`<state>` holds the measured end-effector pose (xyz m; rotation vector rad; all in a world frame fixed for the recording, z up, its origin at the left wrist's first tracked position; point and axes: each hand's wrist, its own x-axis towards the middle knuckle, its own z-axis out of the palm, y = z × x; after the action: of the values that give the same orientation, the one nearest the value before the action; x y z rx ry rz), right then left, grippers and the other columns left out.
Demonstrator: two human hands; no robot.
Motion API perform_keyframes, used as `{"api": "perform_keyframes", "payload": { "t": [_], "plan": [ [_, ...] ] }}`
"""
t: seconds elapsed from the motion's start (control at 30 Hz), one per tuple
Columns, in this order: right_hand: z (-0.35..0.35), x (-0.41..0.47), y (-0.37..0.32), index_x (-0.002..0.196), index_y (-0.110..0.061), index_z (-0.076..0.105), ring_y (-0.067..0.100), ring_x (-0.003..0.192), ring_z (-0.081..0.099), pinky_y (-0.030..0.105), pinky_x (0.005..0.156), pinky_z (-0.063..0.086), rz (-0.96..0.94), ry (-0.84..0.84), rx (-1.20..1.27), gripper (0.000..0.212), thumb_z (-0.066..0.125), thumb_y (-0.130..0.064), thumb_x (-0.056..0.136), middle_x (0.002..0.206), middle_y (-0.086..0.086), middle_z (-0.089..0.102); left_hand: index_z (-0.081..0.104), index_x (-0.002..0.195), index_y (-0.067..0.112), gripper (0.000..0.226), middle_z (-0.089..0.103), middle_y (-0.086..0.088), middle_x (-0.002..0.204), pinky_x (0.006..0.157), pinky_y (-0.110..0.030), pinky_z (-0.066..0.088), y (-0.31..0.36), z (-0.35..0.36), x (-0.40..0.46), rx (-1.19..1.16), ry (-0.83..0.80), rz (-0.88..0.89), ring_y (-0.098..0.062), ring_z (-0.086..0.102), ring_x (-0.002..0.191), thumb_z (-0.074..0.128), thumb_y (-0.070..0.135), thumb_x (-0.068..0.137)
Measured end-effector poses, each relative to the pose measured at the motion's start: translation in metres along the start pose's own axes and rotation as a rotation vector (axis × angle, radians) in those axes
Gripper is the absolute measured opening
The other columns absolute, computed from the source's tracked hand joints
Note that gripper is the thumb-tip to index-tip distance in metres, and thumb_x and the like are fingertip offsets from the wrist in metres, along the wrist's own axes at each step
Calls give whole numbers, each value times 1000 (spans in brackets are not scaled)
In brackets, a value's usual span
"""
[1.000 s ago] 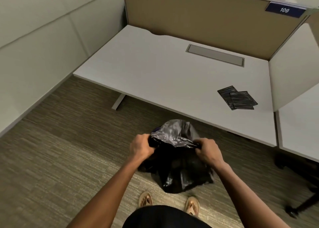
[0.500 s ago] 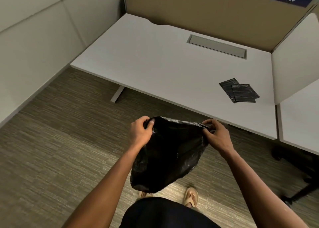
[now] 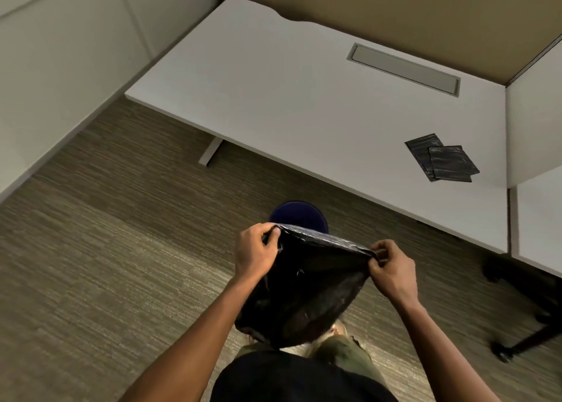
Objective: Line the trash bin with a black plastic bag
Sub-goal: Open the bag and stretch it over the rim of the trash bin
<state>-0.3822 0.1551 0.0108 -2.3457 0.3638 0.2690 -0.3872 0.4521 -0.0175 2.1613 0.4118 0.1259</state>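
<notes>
1. The white desk (image 3: 289, 97) stands against a tan partition, with a long grey cable cover (image 3: 403, 70) set flush near its back edge.
2. Two flat folded black bags (image 3: 442, 162) lie overlapping near its right front corner.
3. The striped carpet floor (image 3: 106, 249) carries a dark round bin (image 3: 299, 216).

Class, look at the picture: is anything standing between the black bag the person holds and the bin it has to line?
Nothing visible does. Left hand and right hand hold the black bag stretched by its top edge just in front of the dark bin, which sits on open carpet; the bag itself hides most of the bin.
</notes>
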Motion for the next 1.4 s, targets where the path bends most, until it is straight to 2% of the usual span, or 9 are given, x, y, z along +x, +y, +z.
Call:
{"api": "perform_keyframes", "payload": {
  "t": [0.17, 0.3, 0.43, 0.63, 0.73, 0.93, 1.23, 1.33, 1.4],
  "plan": [
    [16, 20, 1, 107, -21, 80, 13, 96, 61, 31, 83, 50, 66, 121, -84, 18, 67, -23, 95, 109, 0, 68, 80, 107, 18, 24, 80, 4, 97, 81, -38, 60, -2, 19, 11, 52, -28, -26, -13, 73, 91, 63, 32, 96],
    [22, 47, -12, 109, -24, 79, 14, 92, 70, 35, 81, 58, 262, -30, 327, 19, 62, -21, 100, 101, 0, 78, 79, 110, 12, 23, 79, 0, 102, 87, -35, 60, 7, 28, 36, -28, -17, -117, -15, 73, 97, 66, 25, 97],
    [24, 80, -14, 107, -11, 75, 20, 86, 70, 35, 76, 56, 357, -130, 722, 21, 55, -11, 104, 101, 12, 77, 77, 108, 15, 18, 73, 8, 99, 84, -26, 58, 12, 39, 53, -75, 52, -90, -5, 69, 94, 66, 23, 97],
    [45, 127, 3, 111, -13, 73, 25, 97, 74, 43, 95, 54, 551, -268, 1065, 24, 50, -13, 105, 110, 12, 79, 77, 107, 11, 17, 64, 0, 105, 83, -35, 60, -8, 75, 62, -91, 137, -158, -14, 66, 97, 68, 20, 96],
    [66, 144, 17, 107, -17, 76, 24, 96, 76, 45, 96, 53, 583, -321, 1064, 27, 49, -15, 105, 113, 12, 78, 77, 102, 10, 13, 59, 0, 106, 81, -34, 59, -25, 98, 68, -137, 180, -226, -18, 65, 95, 72, 20, 95],
    [117, 176, 40, 111, -16, 75, 24, 96, 73, 44, 95, 54, 587, -282, 1017, 24, 52, -15, 104, 111, 11, 78, 77, 108, 11, 18, 60, 5, 106, 71, -13, 55, -79, 139, 88, -209, 159, -296, -6, 67, 90, 71, 22, 96],
    [235, 242, 103, 100, -14, 71, 18, 74, 68, 34, 75, 56, 734, -103, 850, 22, 52, -4, 101, 97, 10, 73, 76, 119, 15, 24, 70, 1, 111, 80, -16, 52, -194, 217, 136, -104, -10, -403, -10, 67, 99, 64, 24, 100],
    [269, 272, 125, 107, -18, 74, 23, 90, 72, 35, 74, 58, 755, -99, 801, 26, 53, -4, 98, 100, 5, 79, 76, 116, 14, 24, 75, 3, 103, 71, -16, 50, -228, 245, 162, -80, -27, -494, -5, 66, 85, 61, 26, 101],
    [291, 295, 139, 116, -21, 71, 25, 100, 72, 39, 77, 61, 741, -121, 751, 24, 57, -10, 99, 109, 7, 78, 75, 107, 13, 20, 73, 1, 94, 68, -29, 54, -250, 264, 179, -39, -43, -536, -15, 67, 81, 61, 25, 101]
  ]
}}
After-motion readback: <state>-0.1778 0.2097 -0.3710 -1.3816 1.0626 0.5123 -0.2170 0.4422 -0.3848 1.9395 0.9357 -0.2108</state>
